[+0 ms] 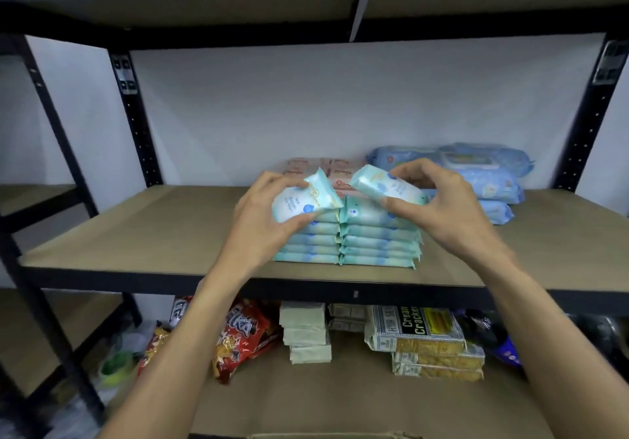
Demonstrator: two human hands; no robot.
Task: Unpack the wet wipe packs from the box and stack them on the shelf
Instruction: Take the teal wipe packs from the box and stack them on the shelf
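Observation:
My left hand (262, 213) grips a pale teal wet wipe pack (304, 200) above the left stack of teal packs (308, 244) on the brown shelf board (136, 230). My right hand (439, 203) grips another teal pack (384, 184), tilted, just above the right stack (379, 241). The two stacks stand side by side near the shelf's front edge, each several packs high. The box shows only as a cardboard edge (333, 435) at the bottom of the view.
Pink wipe packs (320, 166) lie behind the teal stacks, and large blue wipe packs (483, 176) are piled at the back right. Black uprights (136, 115) frame the shelf. The lower shelf holds red snack bags (245, 336), pale green packets (306, 333) and cream cracker packs (425, 340).

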